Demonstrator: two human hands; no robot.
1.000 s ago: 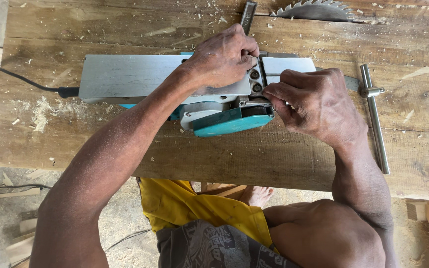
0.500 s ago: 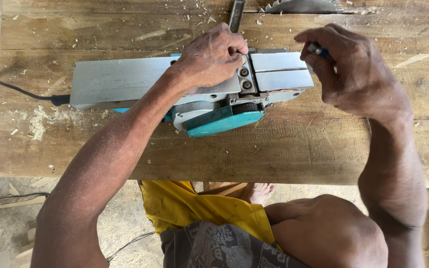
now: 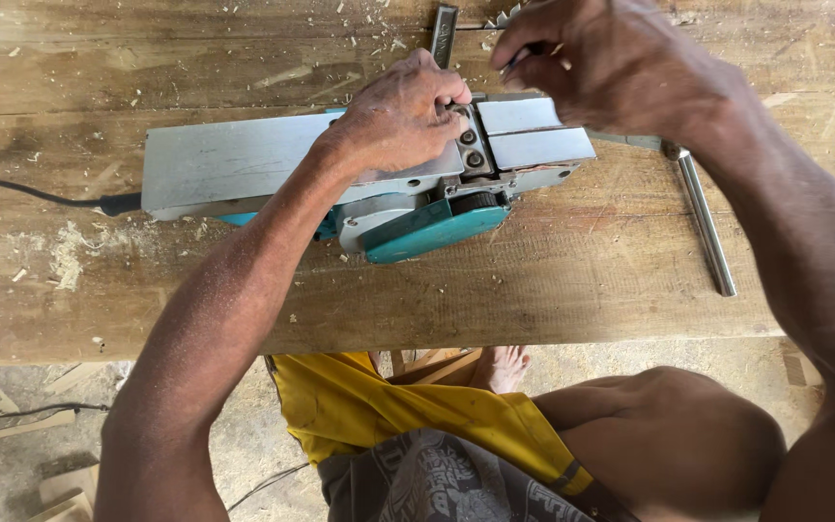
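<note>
Planer (image 3: 244,164), electric, lay upturned mid-surface (image 3: 582,280), sole plate up, teal housing toward the near edge. Left hand (image 3: 403,121) gripped it at the blade drum. Right hand (image 3: 611,63) was raised by the far edge, clenched around a small tool, mostly hidden. Metal rod (image 3: 703,227) lay near the right edge.

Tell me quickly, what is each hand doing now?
Left hand: closed on the upturned electric planer, fingers at its blade drum.
Right hand: closed, pinching a small object; cannot be identified.
</note>
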